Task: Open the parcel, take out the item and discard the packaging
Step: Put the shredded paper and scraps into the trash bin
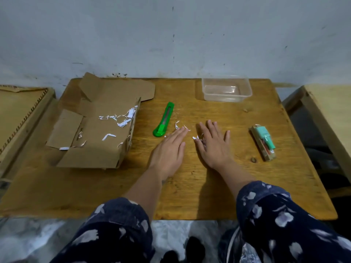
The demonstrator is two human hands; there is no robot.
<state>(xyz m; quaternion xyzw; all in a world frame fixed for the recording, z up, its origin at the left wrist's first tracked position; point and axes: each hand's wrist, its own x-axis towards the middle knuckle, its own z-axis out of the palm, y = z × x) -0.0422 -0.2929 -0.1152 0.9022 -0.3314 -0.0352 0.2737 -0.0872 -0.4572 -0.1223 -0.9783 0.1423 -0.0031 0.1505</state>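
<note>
An opened brown cardboard parcel lies at the table's left, flaps spread, with white paper shreds inside. The item, a small mint-green and brown packaged object, rests on the table at the right. A few white paper shreds lie on the wood between my hands. My left hand lies flat, palm down, fingers together, by the shreds. My right hand is flat too, fingers spread, partly over some shreds. Neither hand holds anything.
A green utility knife lies just left of my left hand. A clear plastic container stands at the back right. The wooden table meets a wall behind. Other furniture flanks it on both sides.
</note>
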